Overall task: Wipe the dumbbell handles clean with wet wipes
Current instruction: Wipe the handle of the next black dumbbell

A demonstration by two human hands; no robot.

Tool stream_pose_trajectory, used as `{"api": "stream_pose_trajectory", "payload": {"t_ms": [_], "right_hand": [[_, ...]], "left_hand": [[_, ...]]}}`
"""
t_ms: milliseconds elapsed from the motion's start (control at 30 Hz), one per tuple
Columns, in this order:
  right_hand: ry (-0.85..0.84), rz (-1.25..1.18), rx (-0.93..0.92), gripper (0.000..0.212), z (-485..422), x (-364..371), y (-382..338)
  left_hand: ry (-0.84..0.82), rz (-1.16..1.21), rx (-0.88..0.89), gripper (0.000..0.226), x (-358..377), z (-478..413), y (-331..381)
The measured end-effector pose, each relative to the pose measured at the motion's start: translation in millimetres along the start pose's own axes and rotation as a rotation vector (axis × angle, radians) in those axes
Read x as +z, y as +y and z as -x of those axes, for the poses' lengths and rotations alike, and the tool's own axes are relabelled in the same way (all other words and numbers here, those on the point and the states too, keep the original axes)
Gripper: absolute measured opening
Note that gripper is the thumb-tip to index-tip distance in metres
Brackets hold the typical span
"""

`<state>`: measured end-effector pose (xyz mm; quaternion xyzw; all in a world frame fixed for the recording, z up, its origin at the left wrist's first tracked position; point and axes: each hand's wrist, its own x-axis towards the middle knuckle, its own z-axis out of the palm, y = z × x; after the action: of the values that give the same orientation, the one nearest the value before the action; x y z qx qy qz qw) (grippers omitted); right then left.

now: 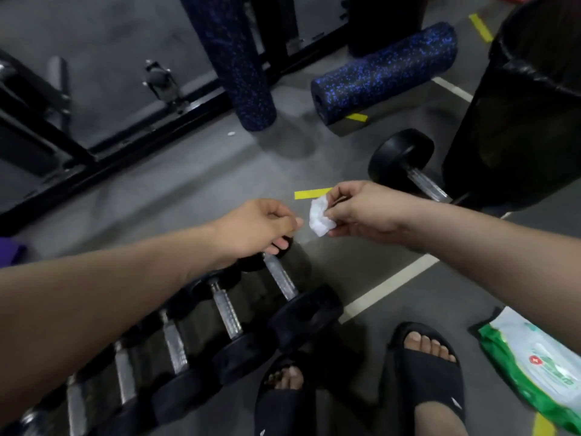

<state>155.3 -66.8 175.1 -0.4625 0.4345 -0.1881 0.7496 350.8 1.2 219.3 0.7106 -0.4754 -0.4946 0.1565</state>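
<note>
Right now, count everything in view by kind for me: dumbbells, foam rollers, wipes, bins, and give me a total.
Dumbbells: 6 plainly showing, 5 in the row, 1 beside the bin; another may be cut off at lower left
Foam rollers: 2
Wipe packs: 1
Crumpled wipes: 1, pinched in the right hand
Bins: 1
Total: 11

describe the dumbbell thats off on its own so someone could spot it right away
Find the tall black bin on the right. Beside its base lies one dumbbell, round black head toward the lying foam roller. Unlike the row of dumbbells by the sandalled feet, it lies alone.
</note>
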Motion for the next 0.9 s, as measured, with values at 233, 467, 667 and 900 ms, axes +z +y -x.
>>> {"api": "stream_pose_trajectory", "payload": {"t_ms": [233,467,667,900], "right_hand": [[-0.083,0.133,0.039,0.030,31.8,82.5,-48.1],[-0.003,0.087,0.134,0.033,-10.4,124.6,-48.2],[0.035,0.023,0.126,0.034,-47.9,137.7,-2.7],[0.189,0.005,0.147,0.010,-62.7,91.0,43.8]], "left_hand": [[0.047,0.524,-0.010,0.006,-24.2,53.9,-17.4],[0.152,0.706,-0.025,0.009,-52.4,45.7,-45.4],[0.222,0.708,-0.067,0.012,-47.8,8.5,-91.8],[0.433,0.418,-0.006,0.022,-37.8,-39.8,-128.7]]}}
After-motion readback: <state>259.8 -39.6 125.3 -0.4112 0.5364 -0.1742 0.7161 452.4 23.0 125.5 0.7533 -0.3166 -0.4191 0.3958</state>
